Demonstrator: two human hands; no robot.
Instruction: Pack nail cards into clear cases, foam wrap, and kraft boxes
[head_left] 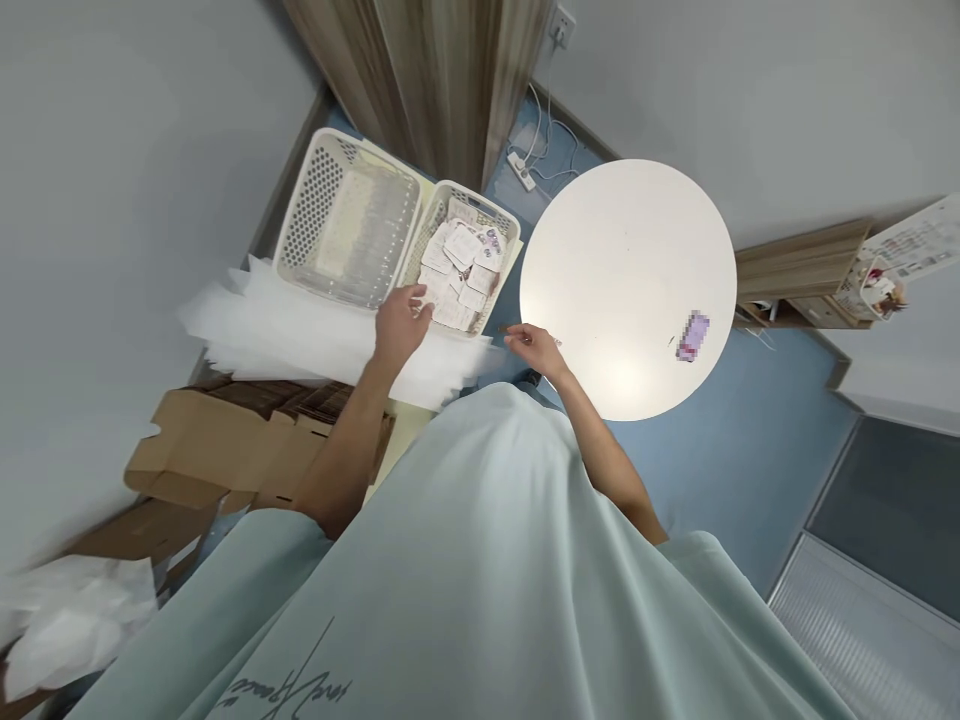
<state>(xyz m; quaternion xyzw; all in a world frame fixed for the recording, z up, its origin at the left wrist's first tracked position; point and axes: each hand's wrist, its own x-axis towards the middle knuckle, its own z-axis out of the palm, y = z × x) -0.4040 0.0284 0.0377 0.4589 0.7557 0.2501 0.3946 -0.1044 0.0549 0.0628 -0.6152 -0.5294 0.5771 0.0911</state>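
My left hand (403, 322) is over the near edge between two white plastic baskets, its fingers apart and nothing seen in them. Its fingertips are close to a pile of small white packets (454, 262), some with purple print, in the smaller basket (512, 226). To the left stands the larger basket (301, 205), with clear plastic pieces (386, 225) along its right side. My right hand (534, 348) hangs by the left edge of a round white table (630, 250). Its fingers are loosely bent and apart, with no held thing that I can make out.
White foam sheets (330, 330) lie before the baskets, and cardboard boxes (217, 445) are at lower left. A blurred purple thing (692, 337) rests on the table. A power strip (520, 171) with cables lies on the blue floor behind. A wooden shelf (806, 270) stands at right.
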